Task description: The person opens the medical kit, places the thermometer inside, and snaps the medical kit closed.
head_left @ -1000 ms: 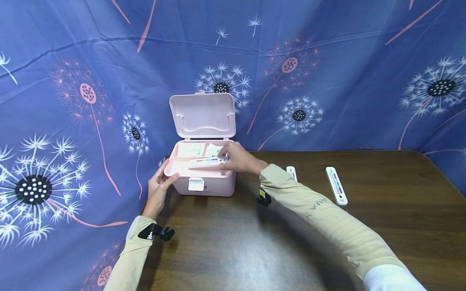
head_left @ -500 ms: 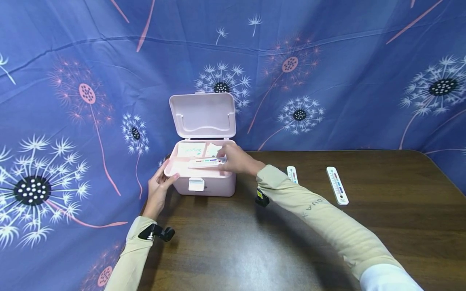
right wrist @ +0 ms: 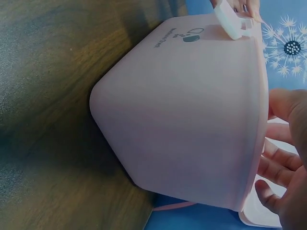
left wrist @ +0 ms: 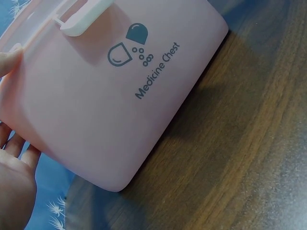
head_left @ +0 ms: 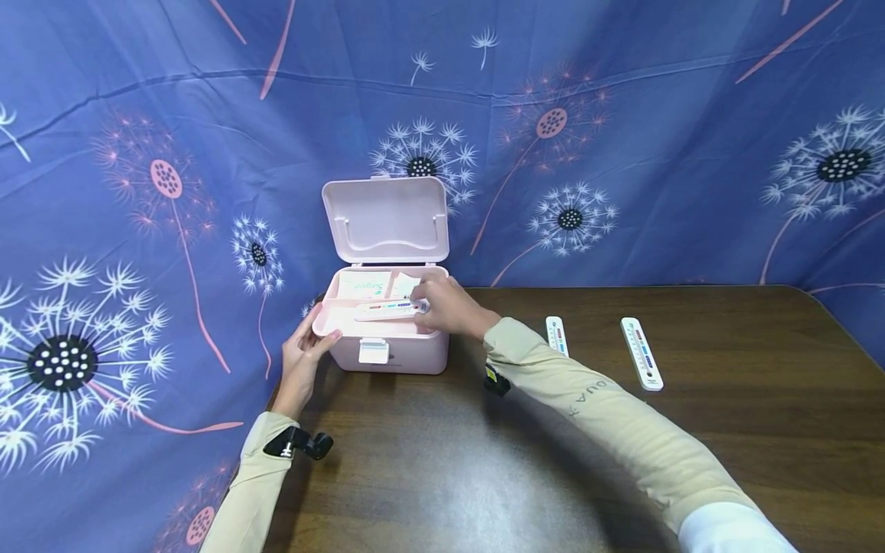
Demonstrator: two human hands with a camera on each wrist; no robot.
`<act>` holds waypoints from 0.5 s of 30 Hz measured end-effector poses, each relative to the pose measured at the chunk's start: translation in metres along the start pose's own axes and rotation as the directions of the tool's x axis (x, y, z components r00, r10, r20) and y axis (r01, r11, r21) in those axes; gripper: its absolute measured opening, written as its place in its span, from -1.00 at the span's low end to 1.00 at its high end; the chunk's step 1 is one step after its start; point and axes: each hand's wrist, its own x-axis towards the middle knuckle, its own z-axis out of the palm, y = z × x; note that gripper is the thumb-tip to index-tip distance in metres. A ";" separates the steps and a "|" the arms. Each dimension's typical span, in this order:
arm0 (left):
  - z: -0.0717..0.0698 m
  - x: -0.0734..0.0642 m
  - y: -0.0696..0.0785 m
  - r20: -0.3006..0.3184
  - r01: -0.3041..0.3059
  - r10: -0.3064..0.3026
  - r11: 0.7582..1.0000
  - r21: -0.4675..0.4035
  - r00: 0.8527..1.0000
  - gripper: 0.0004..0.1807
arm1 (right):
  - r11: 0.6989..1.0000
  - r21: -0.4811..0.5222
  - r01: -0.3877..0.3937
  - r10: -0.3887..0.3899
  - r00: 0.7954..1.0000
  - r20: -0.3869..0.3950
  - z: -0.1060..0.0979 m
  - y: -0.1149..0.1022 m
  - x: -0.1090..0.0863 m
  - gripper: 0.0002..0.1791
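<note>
A pink medicine chest [head_left: 387, 355] stands on the table with its lid [head_left: 387, 219] raised. Its front bears a printed capsule and the words "Medicine Chest" [left wrist: 157, 71]. My left hand [head_left: 299, 365] holds the chest's left end, thumb at the front rim and fingers along the side. Over the upper tray [head_left: 332, 316], my right hand [head_left: 449, 303] pinches the right end of a white thermometer [head_left: 383, 310] with a coloured scale. In the right wrist view the chest wall hides the thermometer. Behind it, white packets [head_left: 364, 284] lie in the tray's rear compartments.
Two more white thermometers lie on the brown table [head_left: 429, 445] at the right: one [head_left: 641, 353] in full view, the other [head_left: 556, 336] partly behind my right sleeve. A blue dandelion-print cloth [head_left: 622, 138] hangs close behind the chest and along the left.
My right hand has shifted slightly left and down with the thermometer, and the right forearm with it. My left hand keeps its hold on the chest.
</note>
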 end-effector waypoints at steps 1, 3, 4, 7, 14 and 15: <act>0.000 0.000 0.000 0.000 -0.002 0.002 1.000 0.002 1.000 -0.28 | 1.000 -0.008 0.005 -0.005 1.000 -0.010 0.001 0.000 0.000 -0.77; 0.000 0.000 0.000 0.003 -0.003 0.003 1.000 0.007 1.000 -0.28 | 1.000 -0.024 0.014 -0.015 1.000 -0.027 0.002 -0.001 0.000 -0.79; 0.000 0.000 0.000 0.004 -0.003 0.003 1.000 0.009 1.000 -0.28 | 0.999 -0.029 0.021 -0.022 0.999 -0.035 0.003 -0.001 0.000 -0.80; -0.001 0.000 0.000 0.004 -0.001 0.001 1.000 0.008 1.000 -0.28 | 0.999 -0.042 0.030 -0.032 0.999 -0.043 0.004 -0.003 0.000 -0.82; -0.002 0.000 0.000 0.003 0.004 -0.004 1.000 0.006 1.000 -0.28 | 0.998 -0.059 0.003 -0.004 1.000 -0.031 0.007 -0.008 -0.002 -0.81; -0.002 0.000 0.000 0.003 0.003 -0.003 1.000 0.006 1.000 -0.28 | 0.998 -0.064 -0.002 0.000 0.999 -0.033 0.007 -0.008 -0.002 -0.82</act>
